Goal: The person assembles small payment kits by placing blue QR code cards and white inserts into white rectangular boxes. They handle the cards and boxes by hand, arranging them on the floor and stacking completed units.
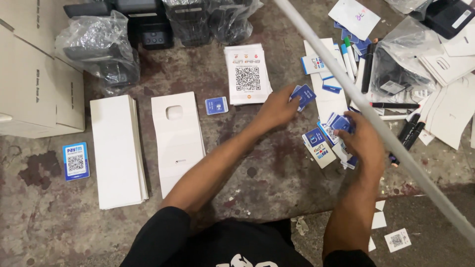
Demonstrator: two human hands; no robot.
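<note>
My left hand pinches a small blue and white sticker card above the stained floor. Lower and to the right, my right hand rests on a loose heap of small blue stickers, with its fingers curled over one of them. A single blue square sticker lies to the left of my left hand. Behind it sits a stack of white sheets printed with a square code.
Two stacks of white card sleeves lie at left, beside a cardboard box. Bagged black devices line the back. Marker pens and white cards clutter the right. A white pole slants across.
</note>
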